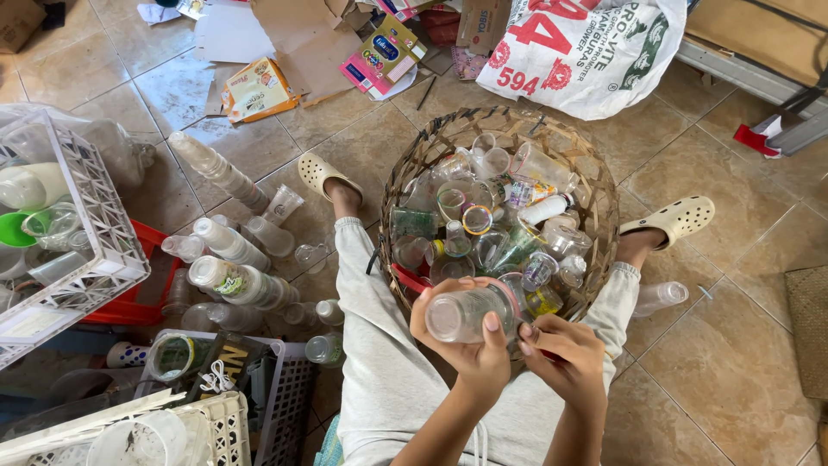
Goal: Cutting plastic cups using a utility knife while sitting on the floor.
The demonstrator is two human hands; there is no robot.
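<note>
While left hand [470, 341] grips clear plastic bottle [466, 313], right hand [561, 349] pinches its red-rimmed neck, wicker basket [595, 185] at 12 o'clock.

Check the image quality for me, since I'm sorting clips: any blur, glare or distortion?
Head view: daylight is even and shadows soft; the clear bottle in the left hand is sharp, with mild sheen on the floor tiles; the wide lens bends the white crate at the edge.

Brown woven basket [595, 200], clear bottle [466, 313]
</note>
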